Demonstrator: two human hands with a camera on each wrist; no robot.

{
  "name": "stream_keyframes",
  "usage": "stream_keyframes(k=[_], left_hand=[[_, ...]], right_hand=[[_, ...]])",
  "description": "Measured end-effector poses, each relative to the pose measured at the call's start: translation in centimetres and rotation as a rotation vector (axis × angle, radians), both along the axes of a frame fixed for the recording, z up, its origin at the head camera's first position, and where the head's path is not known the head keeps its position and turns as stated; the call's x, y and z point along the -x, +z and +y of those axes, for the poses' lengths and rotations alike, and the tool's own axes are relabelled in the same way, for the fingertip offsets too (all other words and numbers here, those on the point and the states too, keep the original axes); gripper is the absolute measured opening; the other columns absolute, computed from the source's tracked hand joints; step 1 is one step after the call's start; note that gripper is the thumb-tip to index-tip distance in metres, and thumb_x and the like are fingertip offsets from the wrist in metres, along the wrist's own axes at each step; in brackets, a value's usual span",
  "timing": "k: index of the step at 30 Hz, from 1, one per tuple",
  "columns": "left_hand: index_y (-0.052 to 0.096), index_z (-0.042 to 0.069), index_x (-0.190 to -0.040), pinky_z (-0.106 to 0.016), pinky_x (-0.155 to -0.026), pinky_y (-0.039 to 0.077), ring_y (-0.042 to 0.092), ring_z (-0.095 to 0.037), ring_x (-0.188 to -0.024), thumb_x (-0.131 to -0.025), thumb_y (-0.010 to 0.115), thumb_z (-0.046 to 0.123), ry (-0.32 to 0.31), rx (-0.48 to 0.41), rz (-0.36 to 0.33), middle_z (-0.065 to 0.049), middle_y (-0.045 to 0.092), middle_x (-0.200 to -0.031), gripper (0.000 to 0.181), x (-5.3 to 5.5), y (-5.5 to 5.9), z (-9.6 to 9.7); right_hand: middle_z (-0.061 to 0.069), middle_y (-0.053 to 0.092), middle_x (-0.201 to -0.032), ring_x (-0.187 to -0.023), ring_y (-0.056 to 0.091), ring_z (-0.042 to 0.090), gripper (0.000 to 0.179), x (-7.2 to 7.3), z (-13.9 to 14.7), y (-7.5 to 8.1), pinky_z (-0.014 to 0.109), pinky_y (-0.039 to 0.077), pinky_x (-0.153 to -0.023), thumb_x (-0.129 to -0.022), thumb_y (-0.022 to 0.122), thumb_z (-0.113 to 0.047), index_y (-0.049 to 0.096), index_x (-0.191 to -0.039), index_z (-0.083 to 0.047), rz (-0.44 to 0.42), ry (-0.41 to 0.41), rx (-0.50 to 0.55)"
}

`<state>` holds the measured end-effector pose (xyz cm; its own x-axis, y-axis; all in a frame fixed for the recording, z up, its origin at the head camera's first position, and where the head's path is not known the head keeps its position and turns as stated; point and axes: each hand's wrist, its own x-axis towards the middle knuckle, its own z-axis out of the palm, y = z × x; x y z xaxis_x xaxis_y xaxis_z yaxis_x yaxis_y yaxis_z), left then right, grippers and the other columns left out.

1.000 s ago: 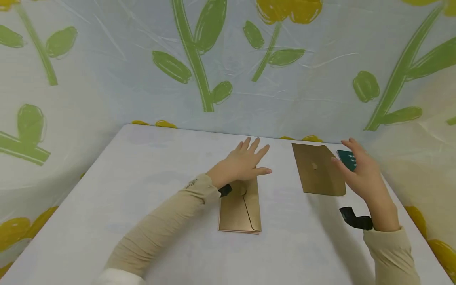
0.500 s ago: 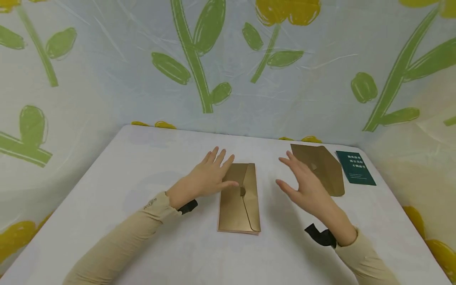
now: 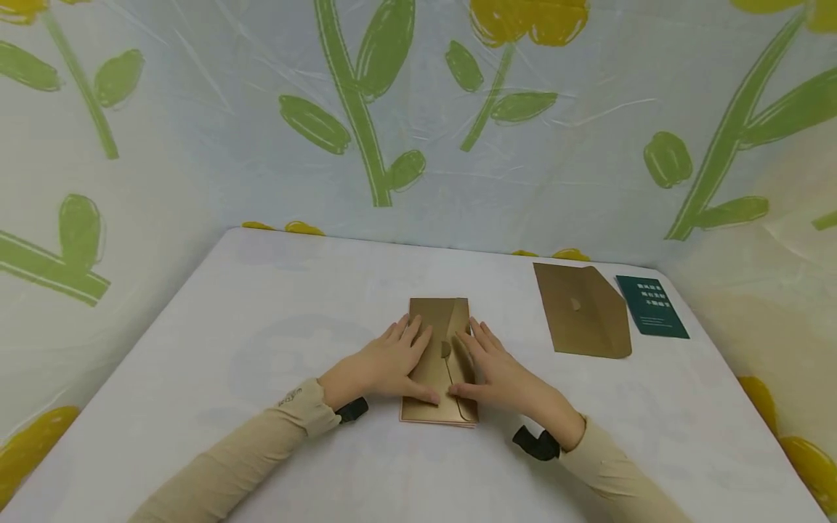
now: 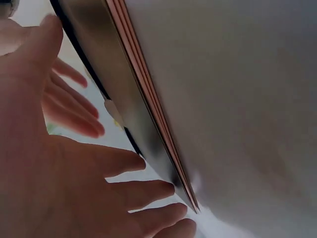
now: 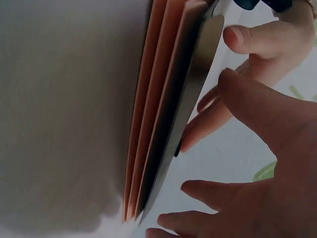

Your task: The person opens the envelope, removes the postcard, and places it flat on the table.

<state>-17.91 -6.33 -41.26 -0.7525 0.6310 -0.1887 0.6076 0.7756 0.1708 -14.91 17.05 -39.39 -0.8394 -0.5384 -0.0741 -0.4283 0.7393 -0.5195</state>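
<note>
A stack of gold envelopes (image 3: 433,372), rectangular and long, is laid on the white surface (image 3: 288,305) with its length running away from the person. A smooth, metallic sheen is shown by the top face, along whose right side a tapered flap is folded, with a small rounded tab (image 3: 446,350) near its middle. In both wrist views, thin coppery-pink layers are seen along the stack's edges; a dark gap is shown beneath the top layer in the right one.

The stack is framed between the left hand (image 3: 382,367) and the right hand (image 3: 503,374). On each, the fingers are held spread and fairly straight, with nothing gripped. The fingertips are placed over the long sides, and the thumbs are pointed toward each other above the lower half, a small gap being left between their tips. Whether the paper is pressed cannot be told.

Farther off to the right, a single envelope (image 3: 575,319) of duller gold is laid flat, its angled flap turned rightward. Just beside it, a dark green card (image 3: 654,309) printed with white lettering is seen.
</note>
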Motion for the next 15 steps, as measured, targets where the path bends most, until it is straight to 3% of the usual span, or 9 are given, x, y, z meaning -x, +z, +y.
stream_keyframes(k=[7,15], left_hand=[[0.019,0.002,-0.158,-0.051,-0.104,0.042,0.006,-0.048,-0.147,-0.069,0.061,0.085,0.0,0.022,-0.02,-0.029,0.004,-0.161,0.129,-0.7,-0.1,0.8],[0.021,0.01,-0.159,-0.051,-0.1,0.047,0.005,-0.045,-0.148,-0.065,0.065,0.085,0.047,0.029,-0.045,-0.026,0.004,-0.162,0.128,-0.8,-0.2,1.0]], right_hand=[[0.027,0.0,-0.162,-0.148,0.004,0.045,0.093,-0.6,-0.4,-1.1,0.059,0.023,-0.113,-0.091,0.071,-0.041,0.02,-0.155,0.005,-0.115,0.011,-0.061],[0.024,-0.002,-0.163,-0.15,0.005,0.04,0.092,-0.8,-0.4,-1.5,0.056,0.025,-0.114,-0.093,0.069,-0.043,0.019,-0.156,0.002,-0.117,0.017,-0.085]])
